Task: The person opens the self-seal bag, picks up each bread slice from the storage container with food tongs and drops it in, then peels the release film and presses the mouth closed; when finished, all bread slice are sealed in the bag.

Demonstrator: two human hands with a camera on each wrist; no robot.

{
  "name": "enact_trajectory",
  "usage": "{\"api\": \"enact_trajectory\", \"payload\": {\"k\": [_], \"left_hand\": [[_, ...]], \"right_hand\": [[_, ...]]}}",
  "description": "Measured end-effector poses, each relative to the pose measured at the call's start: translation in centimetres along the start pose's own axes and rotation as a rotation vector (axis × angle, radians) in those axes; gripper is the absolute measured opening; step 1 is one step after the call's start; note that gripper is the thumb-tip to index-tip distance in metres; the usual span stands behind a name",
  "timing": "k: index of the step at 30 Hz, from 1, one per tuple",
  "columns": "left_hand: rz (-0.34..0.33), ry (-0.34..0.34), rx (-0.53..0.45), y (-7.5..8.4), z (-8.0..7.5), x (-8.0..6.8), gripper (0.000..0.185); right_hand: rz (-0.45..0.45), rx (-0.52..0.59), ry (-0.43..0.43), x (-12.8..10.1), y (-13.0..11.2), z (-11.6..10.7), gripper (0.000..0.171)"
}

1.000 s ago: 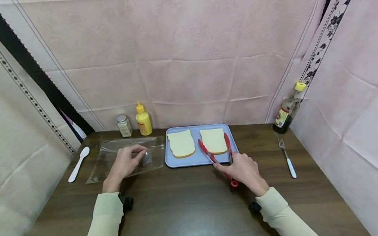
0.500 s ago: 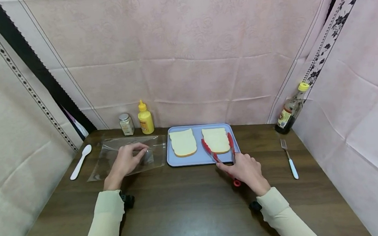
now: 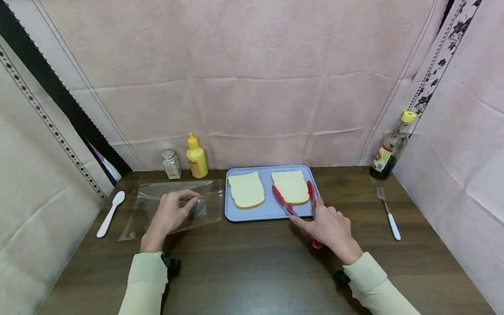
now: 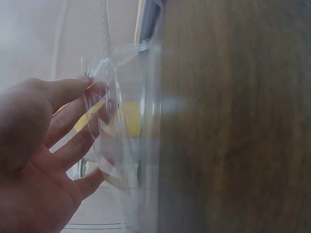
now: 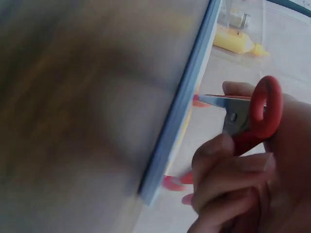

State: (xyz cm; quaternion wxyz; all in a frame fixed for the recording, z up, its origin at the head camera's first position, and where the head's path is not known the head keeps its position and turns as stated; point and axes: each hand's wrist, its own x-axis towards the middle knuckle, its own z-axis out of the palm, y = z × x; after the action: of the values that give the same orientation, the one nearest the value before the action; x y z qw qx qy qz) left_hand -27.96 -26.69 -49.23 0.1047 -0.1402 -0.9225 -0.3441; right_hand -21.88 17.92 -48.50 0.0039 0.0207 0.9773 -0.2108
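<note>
My left hand (image 3: 169,216) pinches the top of a clear plastic bag (image 3: 213,203) between thumb and forefinger, the other fingers spread behind the film in the left wrist view. The bag lies on the table, its near film lifted. In my right hand (image 3: 333,228) are tongs with red tips (image 3: 278,194) and a red ring handle (image 5: 267,107). The tongs' arms are spread, one tip each side of a bread slice (image 3: 290,186) on a light blue tray (image 3: 269,208). A second bread slice (image 3: 247,190) lies on the tray's left half.
Behind the bag stand a silver-capped jar (image 3: 171,165) and a yellow squeeze bottle (image 3: 196,157). A white spoon (image 3: 110,214) lies left, a blue-handled fork (image 3: 389,214) right. A dark sauce bottle (image 3: 388,151) with a yellow cap stands at the right rear, near the cloth wall.
The whole head view has shifted slightly, with everything sliding right. The tongs' tips sit a little nearer to me along the slice. My left hand keeps its hold on the bag.
</note>
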Motion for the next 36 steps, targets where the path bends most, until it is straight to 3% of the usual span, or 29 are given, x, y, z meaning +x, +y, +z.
{"api": "enact_trajectory", "payload": {"k": [7,14,22,29,36], "left_hand": [[0.005,0.003,-0.003,0.1,-0.1,0.1,0.018],[-0.003,0.010,-0.004,0.1,-0.1,0.2,0.017],[-0.021,0.029,0.009,0.1,0.3,0.0,0.018],[-0.031,0.031,-0.005,0.1,0.4,-0.1,0.018],[-0.041,0.028,0.016,0.0,0.2,-0.1,0.017]], "right_hand": [[0.005,-0.064,0.014,0.0,0.1,-0.4,0.098],[0.002,0.021,0.038,0.5,1.6,-0.5,0.091],[-0.035,0.000,0.065,1.5,2.0,-0.5,0.096],[-0.035,0.013,-0.008,1.9,1.7,-0.5,0.097],[-0.053,0.040,0.004,2.9,2.5,-0.8,0.097]]}}
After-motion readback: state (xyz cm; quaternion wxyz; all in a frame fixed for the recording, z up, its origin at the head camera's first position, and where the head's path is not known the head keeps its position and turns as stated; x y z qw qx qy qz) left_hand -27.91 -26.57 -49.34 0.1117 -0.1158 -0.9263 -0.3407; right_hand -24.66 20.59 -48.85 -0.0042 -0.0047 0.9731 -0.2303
